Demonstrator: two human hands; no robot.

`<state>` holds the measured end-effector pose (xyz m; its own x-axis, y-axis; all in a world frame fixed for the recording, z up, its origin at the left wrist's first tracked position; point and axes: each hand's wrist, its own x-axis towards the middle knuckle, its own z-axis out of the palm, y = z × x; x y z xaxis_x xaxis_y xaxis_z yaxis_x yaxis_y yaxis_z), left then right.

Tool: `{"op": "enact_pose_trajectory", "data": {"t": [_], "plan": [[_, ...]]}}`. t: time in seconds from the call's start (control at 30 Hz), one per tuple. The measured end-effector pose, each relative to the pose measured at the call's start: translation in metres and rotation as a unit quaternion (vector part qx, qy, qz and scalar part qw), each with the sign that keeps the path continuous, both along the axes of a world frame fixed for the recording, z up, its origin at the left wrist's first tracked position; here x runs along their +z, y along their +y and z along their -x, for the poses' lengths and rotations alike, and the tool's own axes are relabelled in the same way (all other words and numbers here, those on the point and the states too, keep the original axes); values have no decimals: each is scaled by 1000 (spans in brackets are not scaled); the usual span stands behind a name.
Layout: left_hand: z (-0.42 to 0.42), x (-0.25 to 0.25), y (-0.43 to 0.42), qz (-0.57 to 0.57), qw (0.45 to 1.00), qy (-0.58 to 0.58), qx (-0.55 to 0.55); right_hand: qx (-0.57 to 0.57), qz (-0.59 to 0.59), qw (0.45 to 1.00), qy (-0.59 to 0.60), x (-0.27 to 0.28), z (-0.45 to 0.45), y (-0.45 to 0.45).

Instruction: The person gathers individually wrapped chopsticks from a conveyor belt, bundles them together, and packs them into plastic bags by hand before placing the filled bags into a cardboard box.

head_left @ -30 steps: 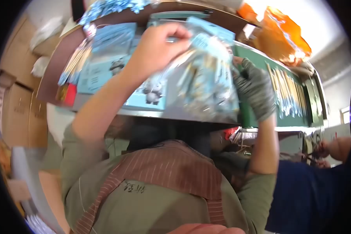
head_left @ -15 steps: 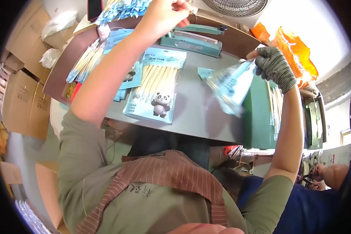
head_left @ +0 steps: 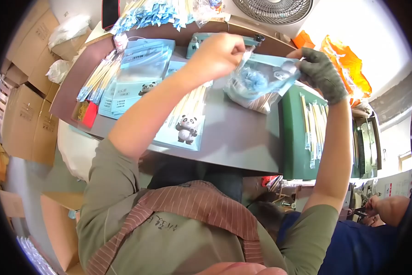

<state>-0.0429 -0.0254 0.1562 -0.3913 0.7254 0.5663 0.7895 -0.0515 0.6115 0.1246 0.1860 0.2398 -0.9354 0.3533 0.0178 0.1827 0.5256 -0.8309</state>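
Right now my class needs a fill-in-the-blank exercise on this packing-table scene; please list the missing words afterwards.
The left hand is bare, while the right hand wears a gray ____.
The clear plastic bag of chopsticks is between the left hand and the ____ hand.
The chopstick packet on the tabletop shows a cartoon ____.
The crumpled plastic sack beyond the right hand is coloured ____.
Missing words: glove; right; panda; orange.

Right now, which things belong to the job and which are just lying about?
Likely in the job:
plastic bag between left hand and right hand
panda packet
stacked panda bags
sticks in green tray

Seemingly just lying about:
fan
orange bag
cardboard boxes
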Motion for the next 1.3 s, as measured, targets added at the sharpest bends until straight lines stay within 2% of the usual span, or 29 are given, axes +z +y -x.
{"op": "enact_pose_trajectory", "data": {"t": [0.07, 0.1, 0.17, 0.23, 0.27, 0.3, 0.37, 0.4, 0.43, 0.5, 0.57, 0.63, 0.67, 0.7, 0.73, 0.77, 0.8, 0.83, 0.87, 0.93, 0.97, 1.0, 1.03, 1.13, 1.2, 1.23, 1.27, 1.3], "plan": [[-17, 50, -19, 16, 981, -176, -82, -11, -15, 998, 55, 27, -28, -25], [-14, 62, -18, 34, 979, -183, -81, 30, -26, 999, 33, 30, -28, -14], [3, 69, -9, 99, 975, -185, -69, 56, -121, 988, -73, 26, -14, -2], [2, 88, -7, 94, 981, -155, -72, 65, -174, 981, -55, 43, -21, -14], [-2, 92, -7, 103, 982, -141, -76, 53, -108, 993, -18, 40, -20, -4], [8, 87, 0, 95, 981, -157, -60, 50, -107, 992, -41, 30, -10, 12], [12, 82, 5, 148, 977, -147, -34, 71, -137, 987, -46, 17, -3, 13], [15, 79, 8, 140, 981, -125, -39, 96, -90, 991, -32, 13, -3, 16], [5, 80, 4, 136, 984, -108, -45, 98, -93, 990, -27, 20, 0, 15], [36, 69, 12, 112, 983, -139, -48, 28, -119, 991, -57, 21, -1, 5], [40, 72, 9, 121, 988, -88, -32, 38, -139, 984, -102, 25, 13, 6], [38, 96, -21, 34, 995, 94, 27, -25, -275, 958, 71, 23, 25, 6], [31, 106, -39, -26, 995, 89, 26, -5, -201, 972, 125, 31, 22, -11], [4, 123, -69, 17, 992, 87, 88, 13, -122, 977, 176, 39, 14, -38], [-11, 117, -94, -29, 987, 131, 90, 18, -110, 967, 231, 30, 10, -64], [-10, 96, -112, 37, 973, 165, 154, 0, -162, 954, 253, 12, 4, -82], [-5, 65, -126, 99, 950, 200, 217, 39, -212, 923, 319, -27, 4, -85], [1, 34, -139, 67, 934, 302, 178, 70, -382, 867, 311, -69, 3, -85], [8, -3, -151, 33, 905, 401, 137, 111, -432, 872, 202, -76, 3, -122], [10, -102, -180, 154, 955, 243, 77, 165, -316, 923, 142, -150, 5, -147], [-3, -131, -190, 186, 951, 237, 75, 163, -256, 944, 128, -181, 4, -159], [-20, -147, -198, 217, 946, 231, 74, 155, -287, 936, 136, -205, 4, -169], [-40, -145, -199, 213, 954, 184, 98, 138, -295, 939, 114, -221, 3, -178], [-41, -150, -204, 201, 942, 240, 116, 125, -238, 954, 134, -229, -8, -194], [-17, -160, -201, 103, 920, 354, 135, 84, -103, 989, 69, -223, -17, -197], [-6, -149, -194, 99, 919, 357, 135, 82, -106, 988, 72, -226, -18, -191], [2, -128, -180, 60, 925, 350, 131, -42, 198, 979, 4, -233, -22, -180], [5, -107, -166, 22, 931, 340, 131, -159, 479, 861, -67, -240, -26, -170]]}}
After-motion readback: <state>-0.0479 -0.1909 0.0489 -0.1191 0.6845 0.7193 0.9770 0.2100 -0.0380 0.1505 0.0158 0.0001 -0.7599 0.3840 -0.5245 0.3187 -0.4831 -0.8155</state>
